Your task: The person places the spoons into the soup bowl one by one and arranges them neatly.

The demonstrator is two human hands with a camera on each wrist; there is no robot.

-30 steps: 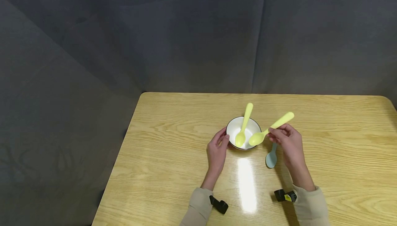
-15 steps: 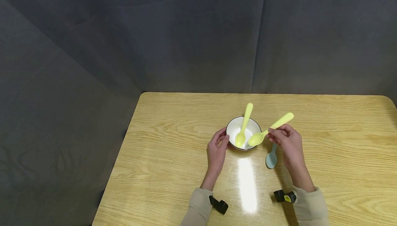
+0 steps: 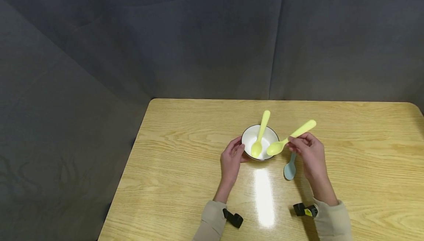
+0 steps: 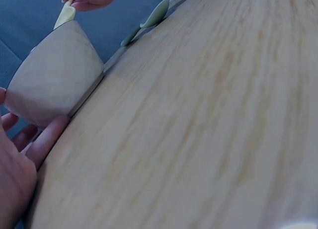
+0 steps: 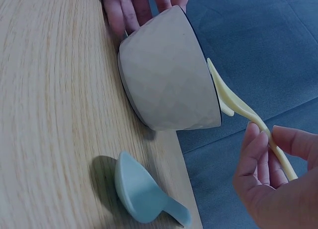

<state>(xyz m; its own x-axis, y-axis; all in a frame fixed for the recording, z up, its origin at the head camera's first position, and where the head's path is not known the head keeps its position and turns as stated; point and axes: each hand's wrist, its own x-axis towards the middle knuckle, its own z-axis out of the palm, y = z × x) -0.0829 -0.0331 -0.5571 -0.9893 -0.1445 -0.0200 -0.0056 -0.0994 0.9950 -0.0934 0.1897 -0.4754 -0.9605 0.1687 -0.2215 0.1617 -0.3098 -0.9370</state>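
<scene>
A white bowl [image 3: 246,134] with a dark rim stands on the table, its faceted outside wall [image 5: 164,75] seen in the right wrist view. My left hand [image 3: 230,162] holds the bowl at its left side, thumb by the rim and fingers round the wall. One yellow spoon [image 3: 264,125] lies in the bowl, its handle sticking out over the far rim. Between thumb and fingers, my right hand [image 3: 311,156] pinches a second yellow spoon [image 3: 303,127] by its handle. The head of that spoon overlaps the bowl's right rim, scoop side up.
A blue-green spoon [image 3: 289,170] lies on the wooden table [image 3: 182,167] to the right of the bowl, below my right hand; its handle end is partly hidden in the head view. Dark cloth [image 3: 212,42] hangs behind the table's far edge.
My right hand has shifted very slightly to the right with the yellow spoon in its pinch. The left hand and the bowl stay almost as they were.
</scene>
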